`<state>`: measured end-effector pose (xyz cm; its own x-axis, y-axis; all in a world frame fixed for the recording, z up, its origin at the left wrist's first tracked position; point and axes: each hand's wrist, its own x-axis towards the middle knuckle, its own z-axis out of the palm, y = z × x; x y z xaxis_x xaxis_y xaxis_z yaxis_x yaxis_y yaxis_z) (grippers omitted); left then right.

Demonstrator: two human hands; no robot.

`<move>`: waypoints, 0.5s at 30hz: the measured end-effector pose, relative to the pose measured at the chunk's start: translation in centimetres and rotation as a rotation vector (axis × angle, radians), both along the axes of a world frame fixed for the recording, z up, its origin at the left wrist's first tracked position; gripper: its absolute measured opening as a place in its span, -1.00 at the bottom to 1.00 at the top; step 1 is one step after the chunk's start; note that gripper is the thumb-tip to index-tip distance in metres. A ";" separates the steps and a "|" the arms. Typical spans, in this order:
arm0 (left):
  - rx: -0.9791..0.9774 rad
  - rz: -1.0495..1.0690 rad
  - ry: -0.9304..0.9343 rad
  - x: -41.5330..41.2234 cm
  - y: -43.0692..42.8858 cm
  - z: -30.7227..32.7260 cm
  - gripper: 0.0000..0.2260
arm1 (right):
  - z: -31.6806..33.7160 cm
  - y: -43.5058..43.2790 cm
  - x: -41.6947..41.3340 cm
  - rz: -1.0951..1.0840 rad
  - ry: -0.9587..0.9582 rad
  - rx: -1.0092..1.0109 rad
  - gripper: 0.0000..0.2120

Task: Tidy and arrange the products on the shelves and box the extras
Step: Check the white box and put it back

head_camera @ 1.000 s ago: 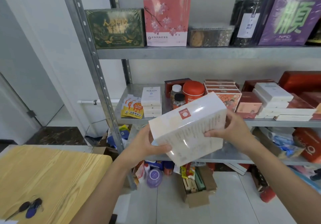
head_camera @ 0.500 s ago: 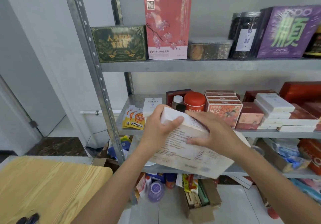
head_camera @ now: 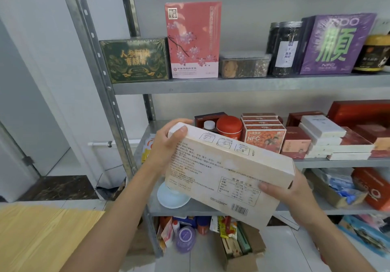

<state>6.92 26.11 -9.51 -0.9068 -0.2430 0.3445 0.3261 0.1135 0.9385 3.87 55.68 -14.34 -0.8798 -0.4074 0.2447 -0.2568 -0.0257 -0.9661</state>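
Note:
A large cream box (head_camera: 221, 172) with printed text, a nutrition table and a barcode is tilted in front of the metal shelf unit (head_camera: 232, 84). My left hand (head_camera: 166, 143) grips its upper left corner, thumb on the printed face. At the lower right edge my right hand (head_camera: 291, 189) holds it from below, thumb on the face. Behind it, the middle shelf carries a red tin (head_camera: 229, 127), orange NFC boxes (head_camera: 263, 136) and stacked white boxes (head_camera: 325, 136).
The top shelf holds a green box (head_camera: 135, 60), a pink blossom box (head_camera: 193, 39), a clear container (head_camera: 244, 64), dark jars (head_camera: 287, 47) and a purple box (head_camera: 335, 43). A white bowl (head_camera: 171, 197) sits on the lower shelf. A cardboard box (head_camera: 238, 248) stands on the floor. A wooden table (head_camera: 42, 235) is at left.
The box has been turned over so its printed back faces me, and lifted toward the shelves. My right hand slid from the top edge to the lower right edge. The camera tilted up.

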 end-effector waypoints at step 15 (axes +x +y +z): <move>-0.783 0.320 0.323 -2.1 8.0 -0.5 -0.12 | 4.7 -5.5 0.6 0.002 0.146 0.364 -0.39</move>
